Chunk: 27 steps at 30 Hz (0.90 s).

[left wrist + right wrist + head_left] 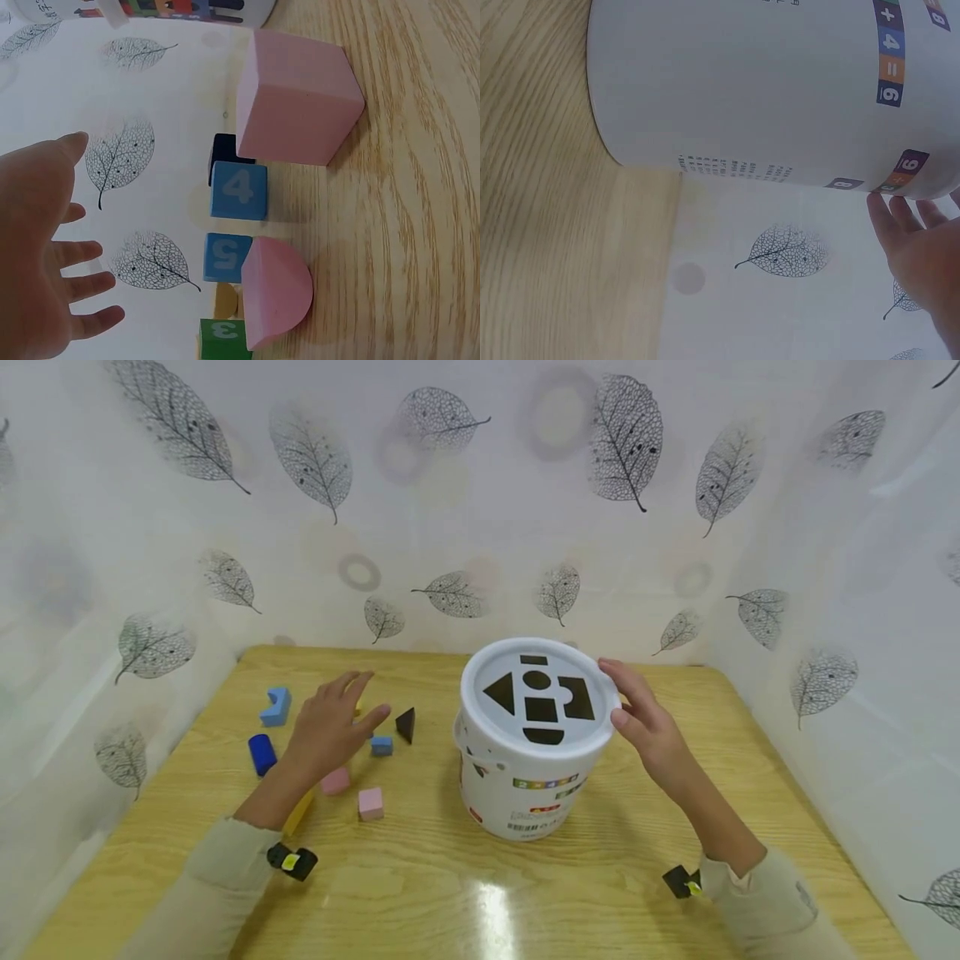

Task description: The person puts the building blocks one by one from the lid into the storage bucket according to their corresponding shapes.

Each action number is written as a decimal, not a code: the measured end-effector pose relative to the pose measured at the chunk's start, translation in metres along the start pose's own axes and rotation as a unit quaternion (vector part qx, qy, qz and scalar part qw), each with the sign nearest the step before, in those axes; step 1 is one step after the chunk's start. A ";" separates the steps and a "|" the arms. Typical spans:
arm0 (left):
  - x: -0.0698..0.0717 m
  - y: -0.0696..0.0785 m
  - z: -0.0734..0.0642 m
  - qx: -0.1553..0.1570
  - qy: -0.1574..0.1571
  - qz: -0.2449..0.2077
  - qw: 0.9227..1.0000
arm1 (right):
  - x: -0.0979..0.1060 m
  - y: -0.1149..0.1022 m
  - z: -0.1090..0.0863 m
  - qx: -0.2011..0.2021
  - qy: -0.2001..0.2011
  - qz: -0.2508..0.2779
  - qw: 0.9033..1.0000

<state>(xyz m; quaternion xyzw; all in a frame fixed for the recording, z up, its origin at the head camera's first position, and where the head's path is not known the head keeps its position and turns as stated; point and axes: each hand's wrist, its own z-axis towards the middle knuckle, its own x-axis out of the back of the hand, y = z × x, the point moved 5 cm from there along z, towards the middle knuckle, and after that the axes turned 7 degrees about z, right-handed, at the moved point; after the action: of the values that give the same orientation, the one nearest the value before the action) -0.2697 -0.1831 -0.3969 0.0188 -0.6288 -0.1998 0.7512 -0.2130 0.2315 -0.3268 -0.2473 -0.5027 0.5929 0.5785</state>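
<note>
A white bucket (517, 793) stands upright at the middle of the table. Its pale lid (498, 731) has several shaped cut-outs, among them a triangle, a circle and a square. My right hand (651, 731) touches the right side of the lid's rim with its fingertips, fingers extended. Left of the bucket, my left hand (326, 731) hovers over scattered blocks, fingers spread and nothing in them. Close to it are a pink cube (371, 804), a small blue block (382, 745), a dark triangular block (406, 725) and a pink half-round block (279, 294). The left hand partly hides a yellow block.
Further left lie a light blue notched block (277, 706) and a dark blue cylinder (262, 754). A long yellow block (298, 814) lies under the left wrist. A green block (225, 340) shows in the left wrist view. Leaf-patterned curtains (480, 543) border the wooden table (420, 885).
</note>
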 end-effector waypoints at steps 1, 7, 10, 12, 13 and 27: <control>-0.001 0.000 0.000 -0.002 -0.002 -0.005 1.000 | -0.001 0.000 -0.001 0.003 0.001 0.003 1.000; -0.008 -0.002 0.004 0.002 -0.038 -0.037 0.999 | -0.003 0.004 -0.007 0.012 0.007 0.022 1.000; -0.016 -0.004 0.007 0.002 -0.059 -0.056 0.997 | -0.004 0.006 -0.008 0.019 0.006 0.035 0.999; -0.022 -0.005 0.009 -0.001 -0.070 -0.068 0.995 | -0.004 0.008 -0.009 0.021 0.006 0.042 0.999; -0.025 -0.005 0.011 -0.003 -0.076 -0.072 0.995 | -0.004 0.008 -0.009 0.022 0.004 0.046 0.999; -0.052 0.003 0.029 -0.026 -0.137 -0.030 0.990 | -0.005 0.013 -0.010 0.030 -0.004 0.072 0.997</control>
<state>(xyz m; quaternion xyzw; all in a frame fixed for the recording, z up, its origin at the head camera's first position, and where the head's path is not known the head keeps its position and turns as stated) -0.3037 -0.1575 -0.4383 -0.0090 -0.7192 -0.2395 0.6522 -0.2084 0.2325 -0.3431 -0.2635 -0.4680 0.6485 0.5394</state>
